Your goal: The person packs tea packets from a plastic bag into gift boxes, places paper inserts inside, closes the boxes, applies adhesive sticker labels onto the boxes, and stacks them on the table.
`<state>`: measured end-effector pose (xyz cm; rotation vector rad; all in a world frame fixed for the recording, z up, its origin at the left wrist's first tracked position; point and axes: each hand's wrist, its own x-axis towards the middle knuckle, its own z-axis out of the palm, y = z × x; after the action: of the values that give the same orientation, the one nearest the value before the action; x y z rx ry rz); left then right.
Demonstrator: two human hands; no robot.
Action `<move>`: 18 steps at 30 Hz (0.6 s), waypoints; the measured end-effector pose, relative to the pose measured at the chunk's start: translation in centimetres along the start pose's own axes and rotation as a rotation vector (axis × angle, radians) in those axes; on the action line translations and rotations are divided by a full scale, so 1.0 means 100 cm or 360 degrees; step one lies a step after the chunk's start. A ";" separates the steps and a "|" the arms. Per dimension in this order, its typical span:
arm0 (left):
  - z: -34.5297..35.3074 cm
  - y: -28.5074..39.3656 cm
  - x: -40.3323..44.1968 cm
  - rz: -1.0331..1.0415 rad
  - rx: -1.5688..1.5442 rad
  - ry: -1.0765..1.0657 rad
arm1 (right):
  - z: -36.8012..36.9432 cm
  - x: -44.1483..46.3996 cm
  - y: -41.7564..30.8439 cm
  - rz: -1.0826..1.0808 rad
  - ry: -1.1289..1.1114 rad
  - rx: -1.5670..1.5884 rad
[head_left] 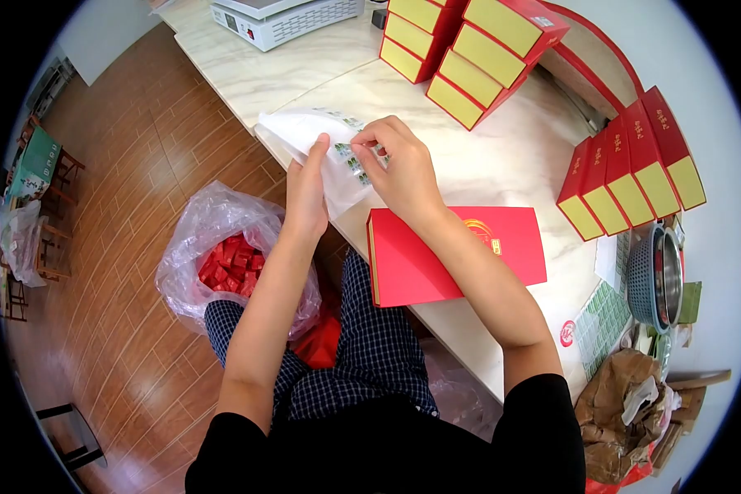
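My left hand (307,189) grips a white sheet of small green-printed stickers (342,183) by its near edge, thumb on top. Over the printed rows, my right hand (405,169) is closed in a pinch at a sticker (343,149); I cannot tell whether it has lifted off the sheet. Below my right forearm lies a closed red gift box (403,263) with a gold design on its lid and a yellow side, close to the table's front edge.
Stacked red-and-yellow boxes (477,66) stand at the back, with a row of more boxes (634,165) at right. A white appliance (292,20) sits at far left. Beside my legs, a plastic bag (181,276) holds red packets. Basins (659,276) and brown paper (622,412) are at right.
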<state>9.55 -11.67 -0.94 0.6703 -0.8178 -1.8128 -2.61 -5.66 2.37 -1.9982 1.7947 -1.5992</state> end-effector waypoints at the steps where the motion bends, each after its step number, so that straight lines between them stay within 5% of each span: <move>1: -0.001 0.001 0.001 -0.0025 0.0006 -0.0005 | 0.000 0.000 -0.001 0.0001 0.0007 0.0038; 11: -0.024 -0.026 0.050 -0.0255 0.0489 0.0151 | -0.032 0.009 0.015 0.0569 0.0177 0.0404; 17: -0.029 -0.027 0.030 0.0171 0.0894 0.0232 | -0.077 -0.041 -0.005 0.0959 0.0129 0.0378; 18: -0.032 -0.028 0.027 0.0517 0.1297 0.0356 | -0.079 -0.049 -0.011 0.0976 0.0119 0.0363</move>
<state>9.43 -14.19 -5.29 1.1473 -1.4276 -1.0488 -6.18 2.93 3.59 -1.1457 1.8850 -1.5817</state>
